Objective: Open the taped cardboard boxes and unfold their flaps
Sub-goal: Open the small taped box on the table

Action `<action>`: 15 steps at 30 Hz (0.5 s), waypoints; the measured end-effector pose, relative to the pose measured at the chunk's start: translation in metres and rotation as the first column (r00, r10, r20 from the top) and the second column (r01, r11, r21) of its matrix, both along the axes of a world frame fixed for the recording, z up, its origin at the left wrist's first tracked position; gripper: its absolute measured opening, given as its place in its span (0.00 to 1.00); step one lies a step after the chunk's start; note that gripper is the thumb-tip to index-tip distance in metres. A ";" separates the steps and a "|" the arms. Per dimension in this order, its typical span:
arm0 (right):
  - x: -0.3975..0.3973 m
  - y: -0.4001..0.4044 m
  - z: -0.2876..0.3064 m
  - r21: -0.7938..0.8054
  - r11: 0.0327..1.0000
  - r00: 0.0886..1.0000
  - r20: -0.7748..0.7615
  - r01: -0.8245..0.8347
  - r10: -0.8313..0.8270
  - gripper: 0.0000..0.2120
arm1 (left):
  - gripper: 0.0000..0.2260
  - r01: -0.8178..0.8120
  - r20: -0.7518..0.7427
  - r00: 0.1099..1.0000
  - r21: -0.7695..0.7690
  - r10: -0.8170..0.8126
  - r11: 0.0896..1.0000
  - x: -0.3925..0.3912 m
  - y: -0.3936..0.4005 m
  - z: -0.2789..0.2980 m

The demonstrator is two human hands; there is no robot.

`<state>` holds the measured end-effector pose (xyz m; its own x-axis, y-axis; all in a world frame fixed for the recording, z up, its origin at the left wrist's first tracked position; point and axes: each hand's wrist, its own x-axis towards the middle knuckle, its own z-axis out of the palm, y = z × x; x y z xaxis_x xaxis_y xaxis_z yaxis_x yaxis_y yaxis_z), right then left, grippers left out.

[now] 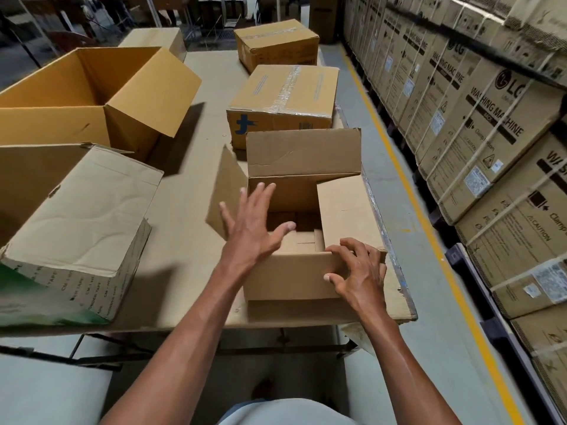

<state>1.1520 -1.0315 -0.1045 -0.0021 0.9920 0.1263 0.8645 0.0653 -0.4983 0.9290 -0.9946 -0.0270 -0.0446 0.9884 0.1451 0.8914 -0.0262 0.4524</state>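
Head view looks down at a small brown box (306, 240) near the front right edge of the surface (190, 191). All other places are told from this small box.

Its far flap (302, 153) stands up, and its left flap (225, 191) leans out to the left. Its right flap (343, 210) lies partly over the hole, so it looks like the next one to fold out. The near flap (291, 276) hangs down over the front.

The right hand (357, 273) has bent fingers pressing on the near flap at the front right corner, most likely to push it down and keep the box from sliding. The left hand (253, 225) is spread wide with straight fingers, above the left side of the hole, holding nothing. I think it is reaching for a flap.

Just behind the small box sits a taped box with a blue mark (282, 104), not opened yet. Behind that one sits another taped box (276, 44). To the far left stands a big yellow box (92, 96), already open. To the near left a crinkled box (73, 228) lies tipped over.

To the right, across a yellow floor line (408, 191), washing machine cartons (478, 124) are stacked in a wall.
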 end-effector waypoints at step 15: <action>-0.004 0.001 0.005 -0.032 0.999 1.000 -0.002 0.006 -0.006 0.25 | 0.51 0.050 0.151 0.988 -0.357 0.005 0.933 -0.040 -0.023 -0.060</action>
